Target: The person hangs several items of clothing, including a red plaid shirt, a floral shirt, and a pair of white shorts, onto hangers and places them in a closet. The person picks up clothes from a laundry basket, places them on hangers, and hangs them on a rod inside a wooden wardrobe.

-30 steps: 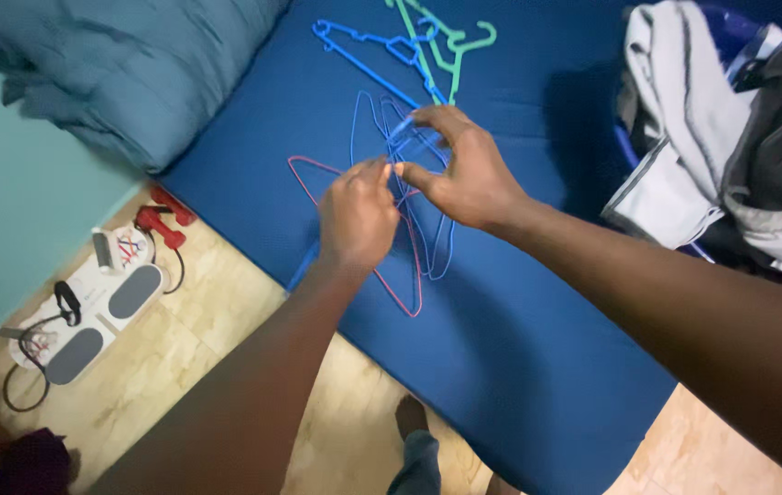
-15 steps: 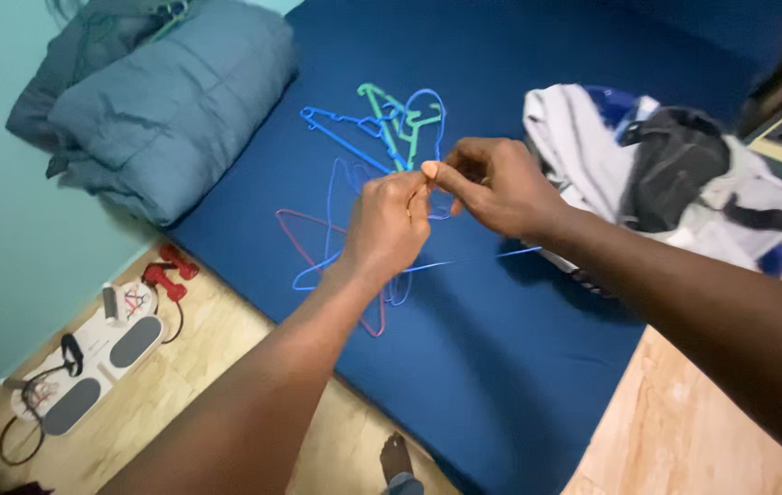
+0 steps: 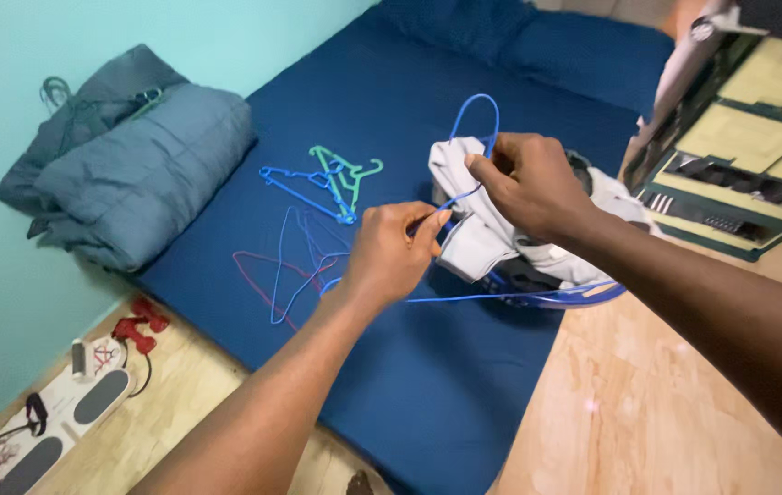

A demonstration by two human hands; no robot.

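My left hand (image 3: 393, 253) and my right hand (image 3: 525, 181) both grip a thin blue wire hanger (image 3: 475, 105), lifted above the dark blue mattress (image 3: 427, 376). Its hook curves up over my right hand and its lower bar runs off to the right. On the mattress behind my left hand lie more hangers: blue and pink wire hangers (image 3: 283, 266), and a blue plastic hanger (image 3: 297, 186) beside a green plastic hanger (image 3: 342, 171).
A blue basket (image 3: 556, 295) heaped with grey and white clothes (image 3: 471, 215) stands right of my hands. A folded grey-blue duvet (image 3: 125, 174) lies at the left. A green shelf unit (image 3: 757, 137) stands at the right. Red dumbbells (image 3: 137, 328) and white gear lie on the wooden floor.
Both hands rose and moved right with the blue wire hanger, away from the pile on the mattress. The camera tilted up, bringing the shelf unit and pillows into view.
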